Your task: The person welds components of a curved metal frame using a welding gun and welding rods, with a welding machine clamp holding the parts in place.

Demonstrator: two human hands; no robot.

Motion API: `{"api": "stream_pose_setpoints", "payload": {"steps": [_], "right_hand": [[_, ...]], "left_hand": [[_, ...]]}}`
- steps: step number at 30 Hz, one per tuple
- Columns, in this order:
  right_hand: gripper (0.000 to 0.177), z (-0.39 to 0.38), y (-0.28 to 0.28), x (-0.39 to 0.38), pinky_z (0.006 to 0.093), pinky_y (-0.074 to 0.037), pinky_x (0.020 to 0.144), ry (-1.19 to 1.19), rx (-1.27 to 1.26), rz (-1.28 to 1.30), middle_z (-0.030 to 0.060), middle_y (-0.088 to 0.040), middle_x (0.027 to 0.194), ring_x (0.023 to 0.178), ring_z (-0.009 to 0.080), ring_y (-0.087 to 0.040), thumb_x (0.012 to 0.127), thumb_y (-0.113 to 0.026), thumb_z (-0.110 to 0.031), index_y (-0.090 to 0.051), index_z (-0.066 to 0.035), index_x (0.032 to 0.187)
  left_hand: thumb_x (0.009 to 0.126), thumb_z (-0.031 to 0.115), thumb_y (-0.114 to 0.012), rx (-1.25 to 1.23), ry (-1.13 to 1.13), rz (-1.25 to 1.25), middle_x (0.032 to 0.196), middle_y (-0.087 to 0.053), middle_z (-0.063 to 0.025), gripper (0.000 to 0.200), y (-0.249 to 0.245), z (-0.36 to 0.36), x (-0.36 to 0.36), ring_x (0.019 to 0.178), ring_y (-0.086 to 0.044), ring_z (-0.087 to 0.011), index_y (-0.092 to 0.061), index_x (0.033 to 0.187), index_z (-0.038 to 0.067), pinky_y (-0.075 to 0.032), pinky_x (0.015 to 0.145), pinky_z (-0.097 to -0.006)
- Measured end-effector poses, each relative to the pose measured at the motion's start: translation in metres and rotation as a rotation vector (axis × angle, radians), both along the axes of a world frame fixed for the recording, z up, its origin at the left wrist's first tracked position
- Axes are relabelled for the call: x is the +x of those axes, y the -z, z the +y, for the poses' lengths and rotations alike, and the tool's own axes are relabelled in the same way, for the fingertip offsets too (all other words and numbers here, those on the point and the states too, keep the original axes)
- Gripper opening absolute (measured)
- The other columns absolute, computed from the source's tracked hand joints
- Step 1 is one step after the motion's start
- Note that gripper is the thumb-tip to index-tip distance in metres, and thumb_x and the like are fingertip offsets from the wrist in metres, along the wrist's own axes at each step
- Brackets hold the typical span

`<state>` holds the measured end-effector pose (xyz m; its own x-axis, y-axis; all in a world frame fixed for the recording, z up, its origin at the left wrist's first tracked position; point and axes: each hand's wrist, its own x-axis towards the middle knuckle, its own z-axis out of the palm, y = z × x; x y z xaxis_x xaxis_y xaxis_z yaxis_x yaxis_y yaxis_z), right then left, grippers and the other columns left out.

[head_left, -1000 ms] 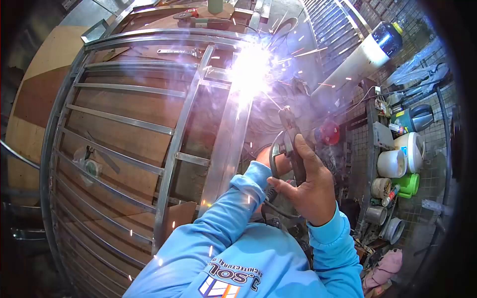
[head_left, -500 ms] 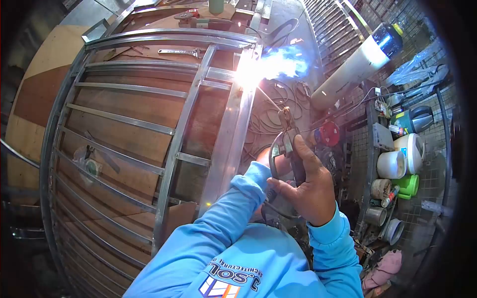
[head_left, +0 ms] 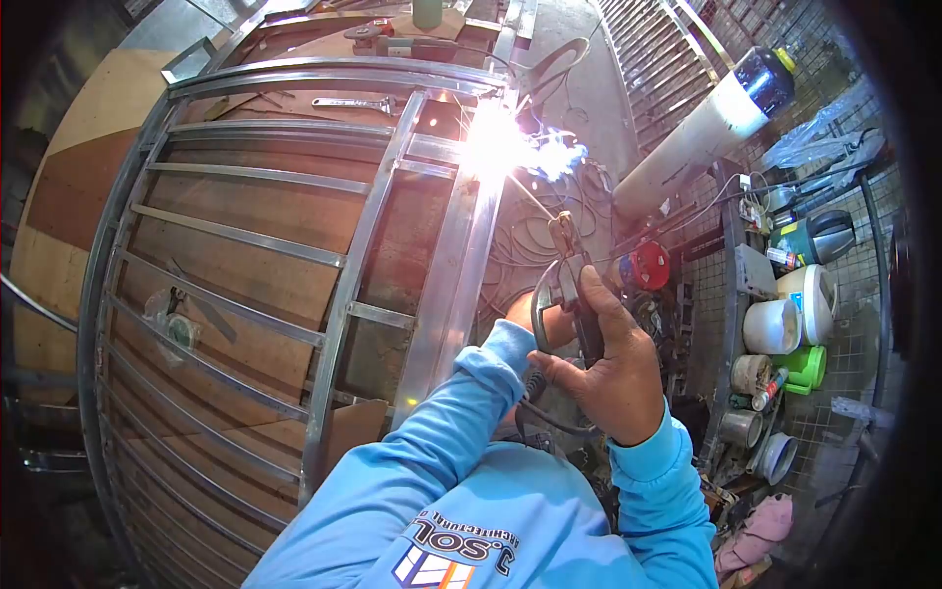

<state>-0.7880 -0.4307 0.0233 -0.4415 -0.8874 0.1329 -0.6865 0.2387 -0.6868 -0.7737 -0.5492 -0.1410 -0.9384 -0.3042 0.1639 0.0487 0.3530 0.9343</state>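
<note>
My right hand (head_left: 620,378) is closed round the handle of a welding electrode holder (head_left: 566,285). From its jaws a thin welding rod (head_left: 533,197) reaches up and left to a white-hot arc on the metal frame (head_left: 461,240). The glare hides the rod's tip and the joint there. Sparks and bluish smoke spread to the right of the arc. My left hand (head_left: 555,326) is behind the holder, close to my right hand; its fingers are hidden, so whether it grips anything cannot be seen. A cable curves below the holder.
An adjustable wrench (head_left: 353,103) and an angle grinder (head_left: 397,44) lie beyond the frame's bars. A gas cylinder (head_left: 687,142) leans at the right. White buckets (head_left: 772,327) and a green container (head_left: 807,368) stand lower right. Loose cables (head_left: 549,231) coil on the floor.
The arc's glow has shifted slightly left, and the bluish smoke has become smaller and more broken. Sparks now show left of the arc. My hands and the holder are almost still.
</note>
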Motion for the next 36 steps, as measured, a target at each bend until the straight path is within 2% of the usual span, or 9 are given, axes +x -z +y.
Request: {"api": "stream_pose_setpoints", "payload": {"steps": [5, 8, 26, 35, 36], "right_hand": [[0.095, -0.0011, -0.0042, -0.0006, 0.0428, -0.057, 0.089, -0.01, 0.005, 0.019, 0.0249, -0.065, 0.117, 0.107, 0.0373, -0.069, 0.073, -0.09, -0.022, -0.039, -0.008, 0.152], [0.097, -0.0023, -0.0084, 0.001, 0.04, -0.055, 0.096, 0.017, 0.02, -0.021, 0.0216, -0.066, 0.126, 0.115, 0.0307, -0.068, 0.071, -0.092, -0.02, -0.041, -0.008, 0.152], [0.096, -0.0023, -0.0059, -0.001, 0.038, -0.054, 0.095, 0.034, 0.008, -0.052, 0.0194, -0.068, 0.123, 0.112, 0.0266, -0.069, 0.07, -0.093, -0.019, -0.042, -0.007, 0.151], [0.095, -0.004, -0.0029, -0.0021, 0.0376, -0.054, 0.096, 0.01, -0.025, -0.017, 0.0201, -0.066, 0.128, 0.114, 0.027, -0.068, 0.071, -0.093, -0.018, -0.042, -0.006, 0.151], [0.093, -0.0037, -0.0016, -0.0035, 0.04, -0.056, 0.094, 0.003, -0.025, -0.027, 0.0233, -0.064, 0.122, 0.112, 0.0337, -0.068, 0.073, -0.09, -0.018, -0.041, -0.006, 0.151]], "left_hand": [[0.093, 0.02, -0.061, 0.001, -0.007, -0.005, 0.095, -0.071, -0.0149, 0.017, -0.0001, 0.0001, -0.0003, 0.09, -0.069, -0.0324, -0.068, 0.1, 0.007, -0.054, 0.079, -0.0437], [0.093, 0.02, -0.061, 0.002, -0.012, -0.009, 0.094, -0.071, -0.0146, 0.016, -0.0005, -0.0001, 0.0008, 0.09, -0.069, -0.032, -0.069, 0.1, 0.007, -0.054, 0.079, -0.0435], [0.092, 0.02, -0.064, 0.004, -0.019, -0.021, 0.094, -0.071, -0.0127, 0.016, 0.0014, -0.0018, -0.0047, 0.089, -0.069, -0.0297, -0.07, 0.1, 0.008, -0.053, 0.08, -0.0421], [0.091, 0.02, -0.065, 0.01, -0.019, -0.024, 0.094, -0.072, -0.0117, 0.015, 0.0021, -0.0018, -0.0063, 0.089, -0.069, -0.0285, -0.07, 0.1, 0.008, -0.053, 0.081, -0.0413], [0.091, 0.02, -0.065, 0.012, -0.016, -0.023, 0.094, -0.072, -0.0116, 0.015, 0.0014, -0.0018, -0.0065, 0.089, -0.069, -0.0284, -0.071, 0.1, 0.008, -0.053, 0.081, -0.0413]]}}
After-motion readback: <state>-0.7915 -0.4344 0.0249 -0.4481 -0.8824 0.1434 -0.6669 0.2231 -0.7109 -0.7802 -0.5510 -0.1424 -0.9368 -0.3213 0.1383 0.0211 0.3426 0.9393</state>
